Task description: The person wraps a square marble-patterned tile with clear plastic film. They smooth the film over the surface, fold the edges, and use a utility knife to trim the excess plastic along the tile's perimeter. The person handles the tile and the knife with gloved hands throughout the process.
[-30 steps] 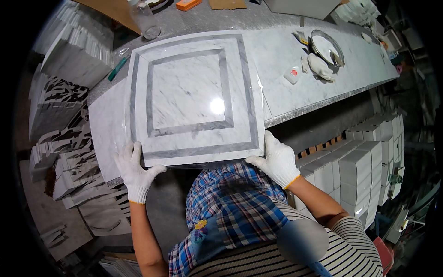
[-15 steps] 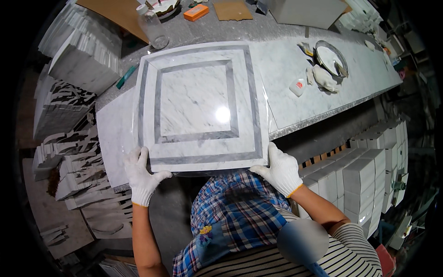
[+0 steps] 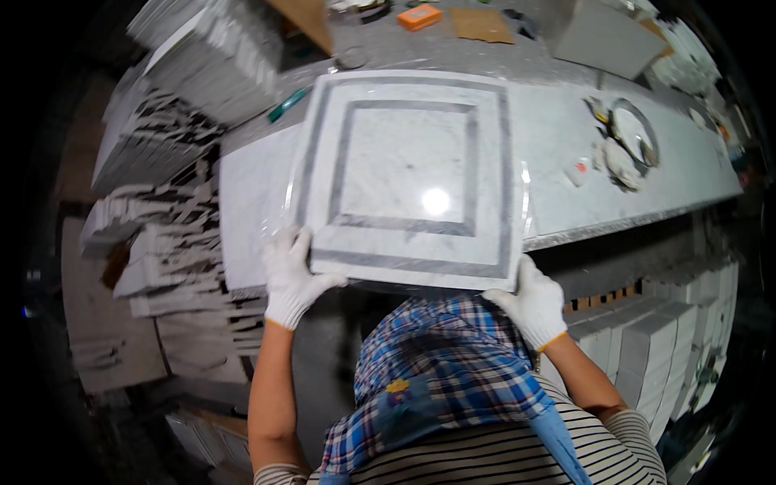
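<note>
- Relative to the earlier frame, the square marble-patterned panel (image 3: 408, 166), both hands and the surrounding objects are displaced together toward the right of the frame; whether the panel has slid over the table (image 3: 404, 55) cannot be told.
- The panel, marked by two gray square bands, is seen at center, its near edge lying above the plaid garment (image 3: 453, 360).
- The panel's near-left corner is gripped by the gloved left hand (image 3: 293, 279), thumb along the near edge and fingers at the side.
- The near-right corner is gripped likewise by the gloved right hand (image 3: 531, 303).
- At upper right, a dark-rimmed bowl (image 3: 654, 144) is placed beside a white cloth (image 3: 621, 164).
- At top center, an orange box (image 3: 419, 17) is set near a brown cardboard piece (image 3: 482, 27).
- White boxes (image 3: 638, 347) are stacked at lower right.
</note>
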The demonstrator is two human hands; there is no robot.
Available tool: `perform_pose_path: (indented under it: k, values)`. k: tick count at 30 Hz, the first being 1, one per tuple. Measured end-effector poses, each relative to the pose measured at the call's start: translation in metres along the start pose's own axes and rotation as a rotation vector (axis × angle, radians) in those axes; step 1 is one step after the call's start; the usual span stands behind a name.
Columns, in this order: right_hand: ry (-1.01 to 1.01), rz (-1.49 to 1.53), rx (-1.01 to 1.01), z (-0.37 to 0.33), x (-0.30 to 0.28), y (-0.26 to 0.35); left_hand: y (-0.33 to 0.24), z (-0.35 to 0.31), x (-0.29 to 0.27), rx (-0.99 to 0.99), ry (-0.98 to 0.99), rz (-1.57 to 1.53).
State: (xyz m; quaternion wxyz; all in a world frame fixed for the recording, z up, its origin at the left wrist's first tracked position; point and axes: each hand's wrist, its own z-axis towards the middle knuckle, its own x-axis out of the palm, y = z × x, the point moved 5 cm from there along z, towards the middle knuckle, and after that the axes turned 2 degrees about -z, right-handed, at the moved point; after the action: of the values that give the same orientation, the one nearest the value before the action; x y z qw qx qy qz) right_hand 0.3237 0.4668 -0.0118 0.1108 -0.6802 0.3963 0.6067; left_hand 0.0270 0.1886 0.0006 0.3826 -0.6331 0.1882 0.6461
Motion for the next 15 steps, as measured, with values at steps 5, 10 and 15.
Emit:
perform_pose_path:
  k: [5, 10, 15]
  values:
    - [-0.074, 0.026, -0.06, -0.003, 0.001, 0.0, -0.004, 0.001, -0.006, -0.015, 0.002, 0.028]
    - [-0.119, 0.02, -0.111, -0.003, 0.004, -0.002, -0.004, 0.003, -0.008, 0.005, -0.011, -0.007]
    - [-0.016, 0.044, -0.016, -0.001, 0.002, 0.006, 0.011, 0.009, -0.001, -0.024, 0.029, 0.003]
